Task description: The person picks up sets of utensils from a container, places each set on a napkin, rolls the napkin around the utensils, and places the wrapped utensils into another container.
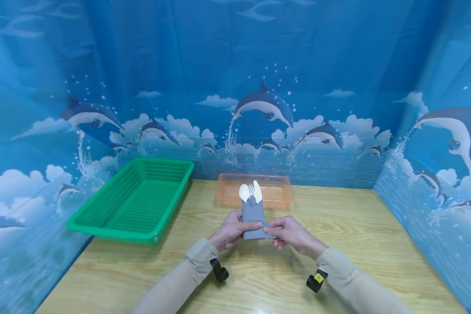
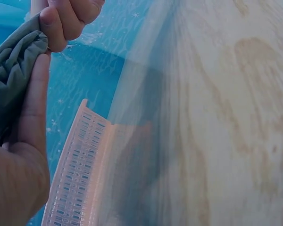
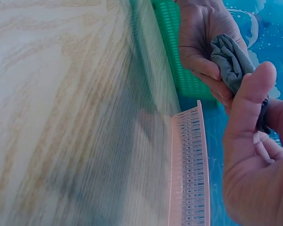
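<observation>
A grey cloth napkin (image 1: 253, 213) is folded into a flat pocket and held up over the table. The white heads of a spoon (image 1: 244, 192), a fork (image 1: 251, 190) and a knife (image 1: 257, 191) stick out of its top; their lower parts are hidden in the cloth. My left hand (image 1: 231, 228) grips the napkin's left side, thumb across the front. With thumb and fingers, my right hand (image 1: 293, 236) pinches a flap of cloth at the lower right. Both wrist views show the bunched bottom end of the napkin (image 2: 14, 70) between the two hands.
Behind the napkin, an orange plastic basket (image 1: 274, 203) stands at the table's back edge. A larger green basket (image 1: 157, 237) is at the left. The wooden table (image 1: 353, 218) is walled in by a blue dolphin-print curtain (image 1: 204, 56).
</observation>
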`<state>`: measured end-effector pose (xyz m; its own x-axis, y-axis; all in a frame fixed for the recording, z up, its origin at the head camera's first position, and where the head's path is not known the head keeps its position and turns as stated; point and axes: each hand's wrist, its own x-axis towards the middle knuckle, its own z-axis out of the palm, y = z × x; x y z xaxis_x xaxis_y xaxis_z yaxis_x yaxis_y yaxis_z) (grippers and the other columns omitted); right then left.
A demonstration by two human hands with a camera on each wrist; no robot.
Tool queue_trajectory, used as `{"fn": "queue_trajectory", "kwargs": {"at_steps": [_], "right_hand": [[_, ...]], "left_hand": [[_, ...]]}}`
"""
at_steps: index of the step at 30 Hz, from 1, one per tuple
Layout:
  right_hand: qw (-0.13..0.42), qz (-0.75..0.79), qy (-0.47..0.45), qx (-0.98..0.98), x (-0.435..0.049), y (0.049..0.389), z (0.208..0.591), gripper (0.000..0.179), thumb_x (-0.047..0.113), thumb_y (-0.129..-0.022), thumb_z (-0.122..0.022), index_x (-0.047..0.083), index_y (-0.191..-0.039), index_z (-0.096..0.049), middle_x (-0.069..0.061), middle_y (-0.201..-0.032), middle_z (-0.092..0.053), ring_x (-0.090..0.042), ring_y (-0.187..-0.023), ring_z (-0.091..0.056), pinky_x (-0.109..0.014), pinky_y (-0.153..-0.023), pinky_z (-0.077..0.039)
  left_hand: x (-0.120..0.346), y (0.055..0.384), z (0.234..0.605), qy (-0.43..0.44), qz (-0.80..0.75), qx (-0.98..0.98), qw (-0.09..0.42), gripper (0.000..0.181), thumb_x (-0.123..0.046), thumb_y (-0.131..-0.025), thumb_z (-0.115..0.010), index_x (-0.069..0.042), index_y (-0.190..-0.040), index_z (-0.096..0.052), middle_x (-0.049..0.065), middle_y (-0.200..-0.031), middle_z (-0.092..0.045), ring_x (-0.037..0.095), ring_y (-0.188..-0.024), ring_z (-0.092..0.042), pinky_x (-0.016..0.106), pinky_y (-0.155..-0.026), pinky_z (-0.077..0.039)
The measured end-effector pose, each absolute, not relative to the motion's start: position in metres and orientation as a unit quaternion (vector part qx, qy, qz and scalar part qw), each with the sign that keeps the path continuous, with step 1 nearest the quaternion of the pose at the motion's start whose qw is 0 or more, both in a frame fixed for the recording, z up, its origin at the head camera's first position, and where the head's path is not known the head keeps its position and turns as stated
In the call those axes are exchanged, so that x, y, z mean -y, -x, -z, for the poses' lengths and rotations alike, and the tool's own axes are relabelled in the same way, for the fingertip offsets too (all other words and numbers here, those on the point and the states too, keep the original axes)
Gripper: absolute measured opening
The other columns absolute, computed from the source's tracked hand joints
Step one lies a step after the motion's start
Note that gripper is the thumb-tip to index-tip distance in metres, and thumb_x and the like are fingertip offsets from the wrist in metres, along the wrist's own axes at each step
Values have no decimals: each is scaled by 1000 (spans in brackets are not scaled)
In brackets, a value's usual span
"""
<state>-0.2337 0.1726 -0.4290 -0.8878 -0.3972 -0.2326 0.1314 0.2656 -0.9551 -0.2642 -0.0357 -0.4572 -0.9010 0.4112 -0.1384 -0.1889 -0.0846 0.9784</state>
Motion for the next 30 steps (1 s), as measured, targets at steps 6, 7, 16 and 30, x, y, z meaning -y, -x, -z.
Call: {"fn": "queue_trajectory", "kwargs": {"at_steps": [6,7,16,30], "right_hand": [[212,593,100,-770,-176,234,430,24,22,-94,-67,-2,-97,-70,-3,-65,-65,-4,-50,-54,-18,-47,-48],[208,595,104,-770,-176,234,430,24,21,-94,-67,-2,-97,-71,-2,-64,-65,-4,-50,-54,-18,-46,-48],[194,622,105,-751,-176,233,433,26,22,-98,-62,-4,-101,-67,-1,-68,-64,-6,-55,-55,-19,-47,-47],[24,611,42,-790,-152,226,438,26,25,-102,-53,4,-104,-68,-2,-60,-54,-9,-46,-42,-20,-38,-33]], "left_hand": [[34,262,456,-86,-735,-643,196,56,-14,-84,-77,6,-131,-54,20,-121,-66,29,-102,-70,38,-84,-58],[33,261,455,-89,-736,-642,195,56,-14,-84,-77,6,-131,-53,20,-121,-66,29,-102,-70,38,-85,-58],[28,262,457,-89,-743,-643,164,57,-18,-86,-76,7,-132,-52,21,-121,-65,29,-103,-69,39,-86,-58],[17,262,449,-24,-754,-649,100,59,-31,-84,-77,2,-128,-57,17,-119,-67,24,-100,-70,35,-85,-58]]}}
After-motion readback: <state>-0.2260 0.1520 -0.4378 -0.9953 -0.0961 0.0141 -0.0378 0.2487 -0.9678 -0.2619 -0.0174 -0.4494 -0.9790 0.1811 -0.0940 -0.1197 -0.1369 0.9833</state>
